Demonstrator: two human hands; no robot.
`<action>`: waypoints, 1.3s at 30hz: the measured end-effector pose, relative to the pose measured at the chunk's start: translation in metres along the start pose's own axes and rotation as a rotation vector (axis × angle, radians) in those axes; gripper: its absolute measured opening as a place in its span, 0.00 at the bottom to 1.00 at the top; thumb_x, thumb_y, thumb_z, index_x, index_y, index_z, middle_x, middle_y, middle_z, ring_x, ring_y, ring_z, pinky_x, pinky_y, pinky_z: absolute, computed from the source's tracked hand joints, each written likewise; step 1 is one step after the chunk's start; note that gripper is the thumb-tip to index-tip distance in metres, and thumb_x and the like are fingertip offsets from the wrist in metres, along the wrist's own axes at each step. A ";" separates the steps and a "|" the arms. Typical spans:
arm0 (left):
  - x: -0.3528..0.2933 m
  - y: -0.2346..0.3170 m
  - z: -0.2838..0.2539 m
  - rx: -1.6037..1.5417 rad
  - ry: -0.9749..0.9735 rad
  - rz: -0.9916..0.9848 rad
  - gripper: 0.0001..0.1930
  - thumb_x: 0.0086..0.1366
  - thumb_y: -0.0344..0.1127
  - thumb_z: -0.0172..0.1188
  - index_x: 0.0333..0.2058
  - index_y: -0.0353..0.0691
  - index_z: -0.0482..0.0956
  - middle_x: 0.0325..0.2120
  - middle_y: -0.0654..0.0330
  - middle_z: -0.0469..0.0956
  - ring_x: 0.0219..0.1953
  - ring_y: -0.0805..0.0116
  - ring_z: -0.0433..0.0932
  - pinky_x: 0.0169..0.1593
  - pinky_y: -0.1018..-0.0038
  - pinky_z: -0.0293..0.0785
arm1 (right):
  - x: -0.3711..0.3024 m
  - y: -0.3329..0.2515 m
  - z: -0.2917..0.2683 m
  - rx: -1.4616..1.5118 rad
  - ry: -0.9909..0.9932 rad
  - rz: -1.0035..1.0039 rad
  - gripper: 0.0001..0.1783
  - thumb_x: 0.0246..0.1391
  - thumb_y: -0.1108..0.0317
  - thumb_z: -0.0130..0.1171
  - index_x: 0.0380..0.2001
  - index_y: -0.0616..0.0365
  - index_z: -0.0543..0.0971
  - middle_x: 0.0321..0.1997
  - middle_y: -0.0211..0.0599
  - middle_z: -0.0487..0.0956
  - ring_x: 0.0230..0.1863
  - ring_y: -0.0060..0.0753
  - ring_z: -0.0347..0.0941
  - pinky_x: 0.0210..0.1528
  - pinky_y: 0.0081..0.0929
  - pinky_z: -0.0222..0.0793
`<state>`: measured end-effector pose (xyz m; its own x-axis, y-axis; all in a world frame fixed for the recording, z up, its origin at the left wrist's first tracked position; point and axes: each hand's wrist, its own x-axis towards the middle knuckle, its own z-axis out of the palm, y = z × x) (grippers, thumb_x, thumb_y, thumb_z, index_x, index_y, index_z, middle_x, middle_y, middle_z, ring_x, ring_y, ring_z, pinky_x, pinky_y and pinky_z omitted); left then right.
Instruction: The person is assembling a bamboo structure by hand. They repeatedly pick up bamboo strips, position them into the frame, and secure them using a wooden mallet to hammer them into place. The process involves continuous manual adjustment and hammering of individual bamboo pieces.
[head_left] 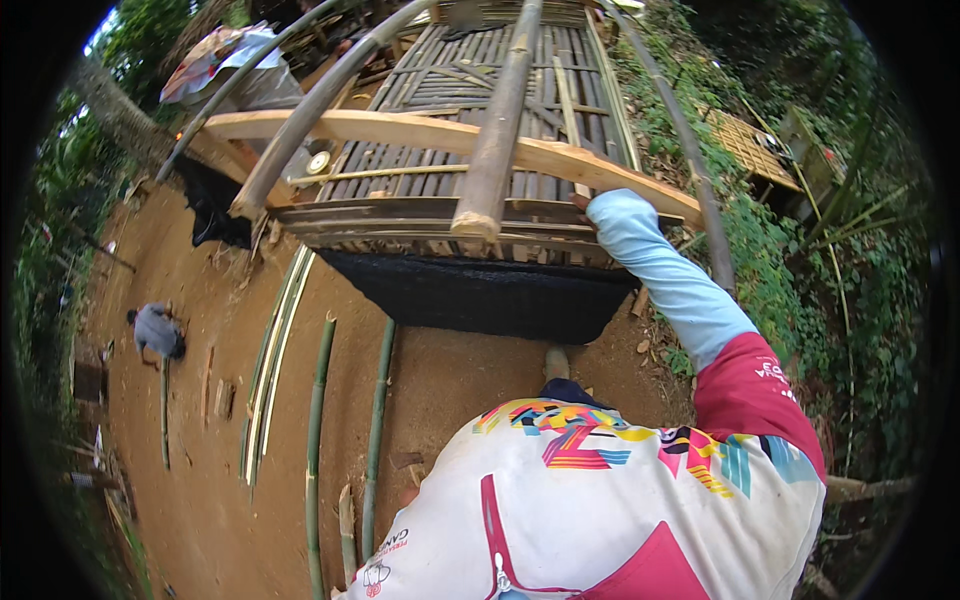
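Note:
My right arm, in a light blue sleeve under a maroon one, reaches up to the near edge of a raised bamboo platform (pixel 400 185). At that edge my right hand (pixel 581 203) shows only in small part, beside the sleeve cuff. It is against or very near the dark bamboo edge strips (pixel 400 212), just below a long sawn timber beam (pixel 400 128). A thin pale bamboo strip (pixel 566 95) runs down the platform toward the hand. The fingers are too hidden to show a grip. My left hand is not in view.
Round poles (pixel 500 130) slope overhead across the platform. Black sheeting (pixel 480 295) hangs below its front edge. Green bamboo poles (pixel 318 450) and split pale lengths (pixel 272 370) lie on the dirt ground. Farther left, a person (pixel 158 330) bends over a pole. Dense plants (pixel 750 250) border the right.

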<state>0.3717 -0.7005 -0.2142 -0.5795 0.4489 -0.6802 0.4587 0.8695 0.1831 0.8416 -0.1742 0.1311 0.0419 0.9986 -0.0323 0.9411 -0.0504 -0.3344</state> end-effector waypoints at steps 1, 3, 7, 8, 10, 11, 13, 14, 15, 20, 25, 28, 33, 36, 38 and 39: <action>0.004 -0.013 0.006 -0.014 -0.001 -0.019 0.26 0.49 0.52 0.60 0.40 0.37 0.81 0.40 0.41 0.78 0.45 0.46 0.78 0.48 0.59 0.74 | -0.010 -0.020 -0.007 -0.076 -0.031 -0.002 0.37 0.54 0.31 0.47 0.28 0.60 0.81 0.25 0.47 0.79 0.30 0.45 0.77 0.36 0.35 0.70; 0.007 -0.012 0.003 -0.004 -0.006 -0.024 0.26 0.49 0.52 0.60 0.40 0.36 0.81 0.40 0.41 0.78 0.44 0.46 0.78 0.48 0.59 0.74 | -0.033 -0.050 -0.042 -0.118 -0.126 0.038 0.38 0.54 0.30 0.43 0.39 0.57 0.80 0.39 0.47 0.79 0.43 0.47 0.76 0.47 0.36 0.69; 0.015 0.008 -0.014 0.026 -0.023 0.010 0.26 0.49 0.52 0.60 0.40 0.36 0.81 0.40 0.41 0.78 0.44 0.45 0.78 0.48 0.59 0.74 | -0.038 -0.037 -0.037 -0.079 -0.040 0.074 0.45 0.50 0.25 0.42 0.35 0.62 0.82 0.36 0.48 0.81 0.42 0.49 0.77 0.46 0.37 0.70; 0.018 0.013 -0.018 0.030 -0.025 0.019 0.26 0.49 0.52 0.60 0.40 0.36 0.81 0.40 0.41 0.78 0.44 0.45 0.78 0.48 0.59 0.74 | -0.036 -0.032 -0.035 -0.079 -0.077 0.098 0.43 0.51 0.27 0.42 0.40 0.61 0.80 0.40 0.48 0.80 0.45 0.48 0.76 0.48 0.36 0.70; 0.018 0.018 -0.021 0.030 -0.030 0.024 0.26 0.49 0.51 0.60 0.40 0.36 0.81 0.40 0.41 0.78 0.44 0.45 0.78 0.48 0.59 0.74 | -0.039 -0.039 -0.042 -0.083 -0.162 0.119 0.42 0.53 0.29 0.42 0.50 0.58 0.76 0.48 0.47 0.79 0.51 0.47 0.74 0.53 0.35 0.68; 0.018 0.019 -0.024 0.029 -0.033 0.024 0.26 0.49 0.51 0.60 0.40 0.36 0.81 0.39 0.41 0.79 0.44 0.45 0.78 0.48 0.59 0.74 | -0.040 -0.040 -0.040 -0.090 -0.143 0.105 0.42 0.54 0.30 0.42 0.50 0.58 0.76 0.48 0.47 0.79 0.50 0.47 0.75 0.53 0.35 0.68; 0.020 0.024 -0.028 0.031 -0.037 0.030 0.26 0.49 0.51 0.60 0.40 0.36 0.81 0.39 0.41 0.79 0.43 0.45 0.78 0.48 0.59 0.74 | -0.043 -0.041 -0.039 -0.105 -0.102 0.079 0.41 0.54 0.30 0.41 0.49 0.58 0.77 0.47 0.47 0.79 0.49 0.47 0.75 0.52 0.35 0.69; 0.020 0.026 -0.030 0.034 -0.039 0.033 0.26 0.49 0.51 0.60 0.40 0.36 0.81 0.39 0.41 0.79 0.43 0.45 0.78 0.48 0.59 0.74 | -0.041 -0.040 -0.035 -0.115 -0.092 0.073 0.41 0.54 0.30 0.41 0.48 0.58 0.77 0.46 0.48 0.79 0.48 0.47 0.76 0.51 0.35 0.69; 0.022 0.030 -0.033 0.035 -0.040 0.040 0.26 0.49 0.51 0.60 0.40 0.35 0.81 0.39 0.41 0.79 0.43 0.45 0.78 0.48 0.59 0.74 | -0.038 -0.038 -0.030 -0.125 -0.079 0.069 0.41 0.55 0.30 0.41 0.47 0.58 0.78 0.45 0.48 0.80 0.47 0.47 0.76 0.51 0.35 0.69; 0.032 0.033 -0.039 0.035 -0.043 0.053 0.26 0.50 0.51 0.60 0.40 0.35 0.80 0.39 0.41 0.79 0.43 0.45 0.79 0.48 0.59 0.74 | -0.038 -0.031 -0.011 -0.154 0.101 -0.033 0.35 0.60 0.36 0.37 0.39 0.57 0.80 0.39 0.44 0.81 0.42 0.46 0.77 0.46 0.37 0.71; 0.035 0.040 -0.046 0.043 -0.044 0.070 0.25 0.50 0.50 0.61 0.40 0.35 0.80 0.38 0.41 0.79 0.42 0.45 0.79 0.47 0.59 0.74 | -0.042 -0.031 -0.021 -0.153 0.013 -0.133 0.29 0.65 0.46 0.34 0.39 0.55 0.79 0.34 0.40 0.81 0.34 0.45 0.78 0.40 0.39 0.73; 0.035 0.046 -0.049 0.056 -0.047 0.086 0.25 0.50 0.50 0.61 0.40 0.34 0.80 0.38 0.41 0.79 0.42 0.45 0.79 0.47 0.59 0.74 | -0.034 -0.013 0.004 -0.368 0.233 -0.311 0.27 0.65 0.47 0.34 0.46 0.55 0.76 0.36 0.40 0.81 0.33 0.45 0.78 0.39 0.40 0.73; 0.040 0.042 -0.050 0.060 -0.042 0.104 0.25 0.50 0.50 0.61 0.40 0.34 0.80 0.37 0.40 0.79 0.41 0.45 0.79 0.47 0.59 0.74 | -0.024 -0.018 0.012 -0.136 0.306 -0.199 0.35 0.61 0.38 0.35 0.31 0.55 0.82 0.28 0.42 0.81 0.33 0.47 0.78 0.38 0.43 0.71; 0.045 0.038 -0.048 0.060 -0.043 0.112 0.25 0.50 0.49 0.61 0.40 0.34 0.80 0.37 0.40 0.79 0.41 0.45 0.79 0.47 0.59 0.74 | -0.017 -0.023 0.005 -0.096 0.184 -0.070 0.37 0.60 0.35 0.33 0.32 0.53 0.83 0.29 0.45 0.81 0.35 0.48 0.78 0.40 0.42 0.71; 0.042 0.028 -0.043 0.059 -0.041 0.110 0.25 0.50 0.49 0.61 0.40 0.34 0.80 0.37 0.40 0.79 0.41 0.45 0.79 0.47 0.59 0.74 | -0.016 -0.033 -0.002 -0.065 0.064 0.021 0.37 0.59 0.34 0.33 0.31 0.51 0.83 0.29 0.45 0.81 0.35 0.48 0.78 0.41 0.42 0.71; 0.038 0.014 -0.037 0.044 -0.036 0.096 0.25 0.50 0.49 0.61 0.40 0.33 0.80 0.37 0.40 0.79 0.41 0.45 0.79 0.47 0.59 0.74 | -0.016 -0.040 -0.002 -0.049 0.029 0.051 0.37 0.59 0.34 0.33 0.30 0.51 0.83 0.28 0.45 0.81 0.35 0.48 0.78 0.41 0.42 0.71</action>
<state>0.3310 -0.6641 -0.2111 -0.5073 0.5215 -0.6861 0.5407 0.8125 0.2178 0.8037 -0.1884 0.1468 0.0997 0.9948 -0.0209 0.9528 -0.1015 -0.2863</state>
